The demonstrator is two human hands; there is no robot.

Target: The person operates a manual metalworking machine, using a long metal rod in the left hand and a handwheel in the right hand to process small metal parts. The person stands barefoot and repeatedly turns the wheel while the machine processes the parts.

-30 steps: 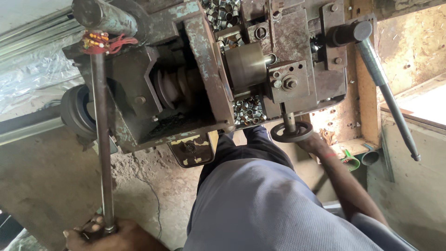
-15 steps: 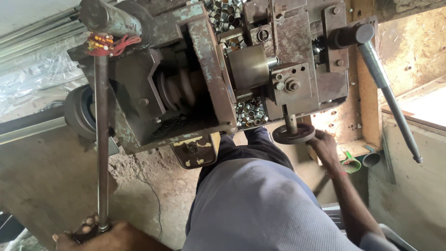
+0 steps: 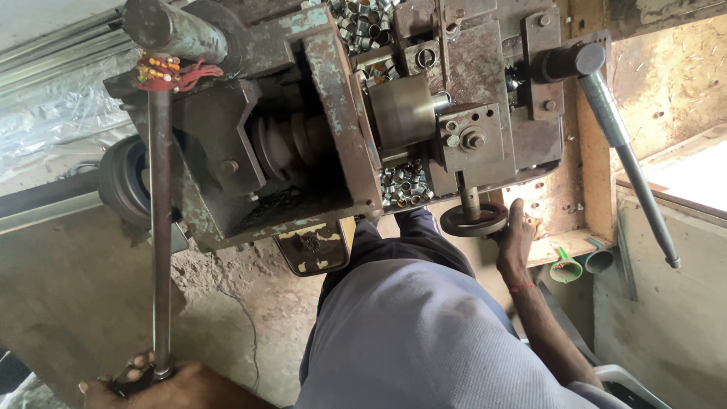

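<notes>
My left hand [image 3: 151,382] is clamped on the long lever [image 3: 160,250] end for leverage; my right hand [image 3: 515,242] grips the handwheel [image 3: 473,221] rim.

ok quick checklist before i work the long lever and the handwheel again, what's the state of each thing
1. Left hand closed round the lower end of the long steel lever: ok.
2. Right hand on the rim of the small handwheel: ok, touching it; a full grip cannot be told.
3. Second lever on the right free of both hands: ok.
4. Brass-coloured cylinder at the middle of the machine seated: cannot tell.
5. Loose metal rings piled under the cylinder, close to the handwheel's shaft: not ok, they crowd the working parts.
6. Both hands apart from the grooved pulley: ok.
</notes>
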